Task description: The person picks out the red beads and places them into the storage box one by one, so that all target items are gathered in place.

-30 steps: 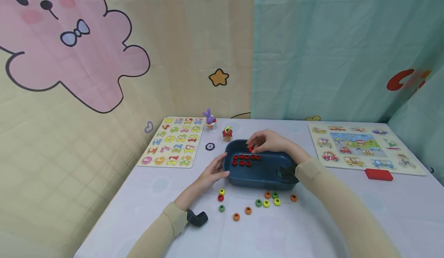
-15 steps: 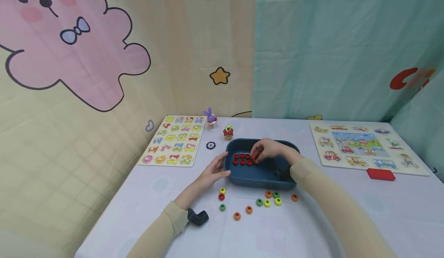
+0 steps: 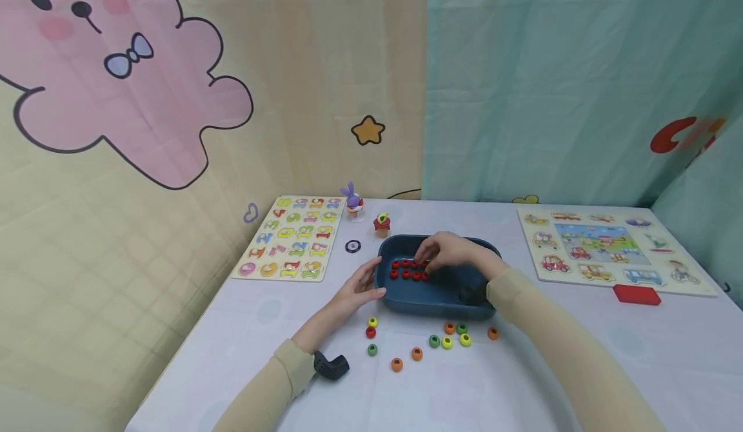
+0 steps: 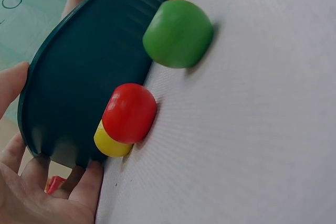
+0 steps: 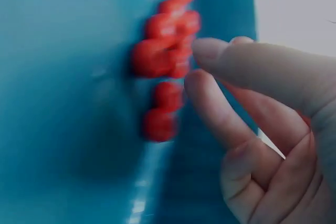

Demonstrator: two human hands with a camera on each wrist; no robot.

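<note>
A dark blue plastic tray (image 3: 429,307) stands on the table. My left hand (image 3: 358,290) holds it at its left end, thumb at the rim and fingertips against the wall (image 4: 79,66). Inside the tray, several red beads (image 3: 406,274) sit in two rows towards the left. Over them reaches my right hand (image 3: 449,251). In the right wrist view, its thumb and index finger (image 5: 215,108) are slightly apart with nothing between them, right beside the red beads (image 5: 168,97). The hand hides part of the back row in the head view.
Before the tray lie loose green (image 3: 373,350), orange (image 3: 397,364) and yellow beads (image 3: 465,340), plus one red bead (image 3: 370,333). A number board (image 3: 290,238) is at left, a vehicle puzzle (image 3: 609,245) and red block (image 3: 636,294) at right. Small figurines (image 3: 381,224) stand behind.
My right hand, which pinched a red bead over the tray's far side, has come down and let it go among the others. The front row shows one more bead. My left hand keeps its place.
</note>
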